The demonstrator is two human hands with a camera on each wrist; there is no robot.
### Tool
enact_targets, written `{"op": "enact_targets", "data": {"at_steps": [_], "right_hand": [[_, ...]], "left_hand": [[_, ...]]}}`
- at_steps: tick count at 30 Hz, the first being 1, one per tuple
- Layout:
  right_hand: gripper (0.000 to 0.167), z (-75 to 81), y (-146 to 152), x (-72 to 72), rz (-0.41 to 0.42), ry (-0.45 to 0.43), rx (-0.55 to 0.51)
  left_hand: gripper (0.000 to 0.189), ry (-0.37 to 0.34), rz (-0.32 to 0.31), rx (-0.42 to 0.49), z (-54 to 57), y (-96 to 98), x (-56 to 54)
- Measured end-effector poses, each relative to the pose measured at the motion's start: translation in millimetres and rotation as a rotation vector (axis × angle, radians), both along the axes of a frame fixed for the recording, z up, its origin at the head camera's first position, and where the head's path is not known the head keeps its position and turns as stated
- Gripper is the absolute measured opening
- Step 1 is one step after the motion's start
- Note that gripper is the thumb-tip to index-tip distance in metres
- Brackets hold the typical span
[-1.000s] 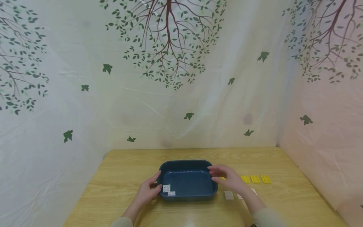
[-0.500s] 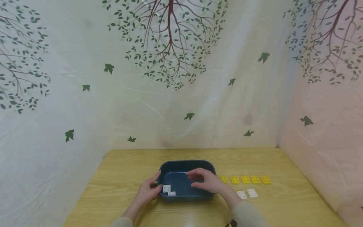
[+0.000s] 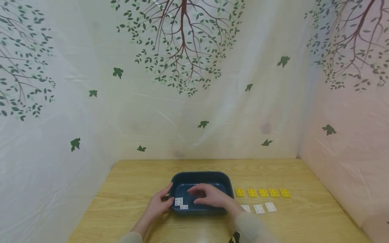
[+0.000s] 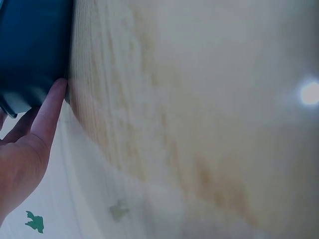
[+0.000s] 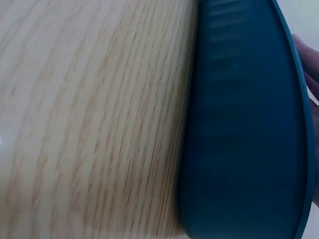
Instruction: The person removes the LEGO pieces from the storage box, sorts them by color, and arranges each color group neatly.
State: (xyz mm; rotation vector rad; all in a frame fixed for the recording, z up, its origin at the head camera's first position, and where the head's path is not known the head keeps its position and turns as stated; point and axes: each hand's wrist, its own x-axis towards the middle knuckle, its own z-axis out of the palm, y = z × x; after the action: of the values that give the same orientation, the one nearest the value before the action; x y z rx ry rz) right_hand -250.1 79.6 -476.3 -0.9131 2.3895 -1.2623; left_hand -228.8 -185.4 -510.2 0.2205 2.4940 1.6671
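Observation:
A dark blue rectangular tray [image 3: 199, 212] sits on the wooden table. White studded toy bricks [image 3: 178, 201] lie in its front left corner. My left hand [image 3: 160, 203] holds the tray's left end, the thumb near the rim; the left wrist view shows a finger [image 4: 50, 112] against the tray's outer wall. Inside the tray's outline, my right hand [image 3: 209, 195] hovers to the right of the white bricks, thumb and fingers parted, with nothing visible between the fingertips. In the right wrist view, the tray wall [image 5: 244, 129] hides most of that hand.
Several yellow bricks [image 3: 263, 192] form a row on the table to the right of the tray. Nearer to me lie three white bricks [image 3: 259, 209], the leftmost partly covered by my right forearm. Leaf-patterned sheeting [image 3: 158, 128] hangs behind and beside the table.
My right hand has moved left from the tray's right rim to over its inside, towards the white bricks there. My left hand has stayed on the tray's left end.

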Motion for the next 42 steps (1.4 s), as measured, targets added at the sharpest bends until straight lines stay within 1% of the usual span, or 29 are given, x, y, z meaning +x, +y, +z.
{"op": "enact_targets", "data": {"at_steps": [3,6,11,14,22,28,33,36,42], "right_hand": [[0.038,-2.5,-6,-2.6,0.023,0.002,0.041],[0.038,-5.1,-12,-4.7,0.042,0.02,0.076],[0.036,-9.3,-20,-6.3,0.05,0.042,0.115],[0.035,-12.0,-23,-6.9,0.052,0.042,0.13],[0.032,-18.1,-28,-7.3,0.042,-0.006,0.18],[0.033,-19.1,-34,-5.7,0.055,0.024,0.21],[0.036,-18.0,-40,-1.8,0.044,0.008,0.211],[0.038,-17.5,-43,0.4,0.045,0.033,0.222],[0.039,-20.0,-50,1.2,0.061,0.146,0.248]], "left_hand": [[0.061,0.001,-0.004,0.004,0.3,-1.0,0.5],[0.061,0.001,-0.011,0.028,1.0,-1.7,1.9],[0.06,-0.001,-0.019,0.05,1.3,-2.8,3.3],[0.06,-0.001,-0.024,0.044,1.1,-3.5,3.0],[0.059,0.024,-0.032,0.022,0.8,-5.7,3.7],[0.059,0.046,-0.042,0.013,-0.5,-8.5,4.4],[0.059,0.055,-0.046,0.007,-1.9,-10.4,5.0],[0.059,0.056,-0.053,0.024,-1.8,-11.1,6.0],[0.059,0.06,-0.068,0.042,-1.1,-12.5,8.1]]}}
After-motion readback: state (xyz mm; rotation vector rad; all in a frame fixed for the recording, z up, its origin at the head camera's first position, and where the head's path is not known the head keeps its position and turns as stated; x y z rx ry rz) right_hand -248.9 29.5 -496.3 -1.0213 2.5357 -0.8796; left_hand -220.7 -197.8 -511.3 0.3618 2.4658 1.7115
